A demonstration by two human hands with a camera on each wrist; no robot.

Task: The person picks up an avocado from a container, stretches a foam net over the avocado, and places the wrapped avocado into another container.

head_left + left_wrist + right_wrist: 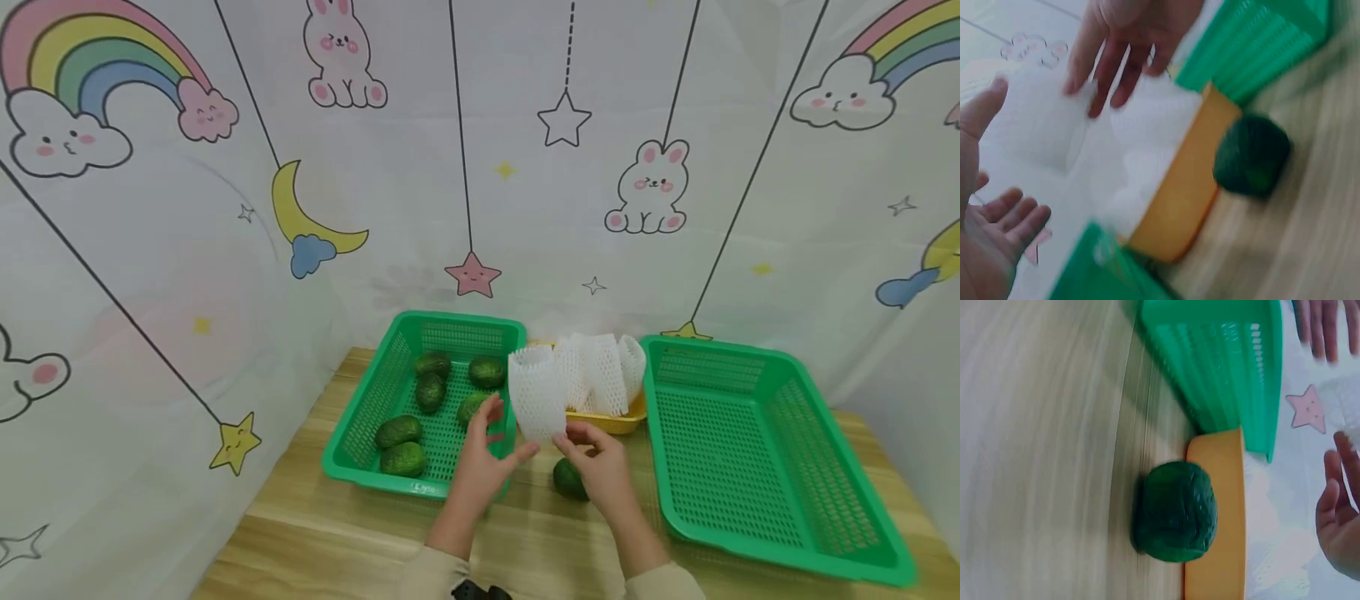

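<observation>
My right hand [600,467] pinches the lower edge of a white foam net sleeve [537,396], held up between my hands. Beside the sleeve is my left hand [480,462], its fingers spread and apart from it; in the left wrist view its palm [988,250] shows bare. A dark green, oblong fruit with bumpy skin [1177,511] lies on the table under my right hand, in front of the yellow basket [1216,512]. More white foam sleeves [600,375] stand in that basket.
Several similar green fruits [402,458] lie in the left green basket [337,450]. At the right stands another green basket [787,554], its slotted floor showing. The wooden table [300,533] meets a white printed curtain [510,217] behind and at the sides.
</observation>
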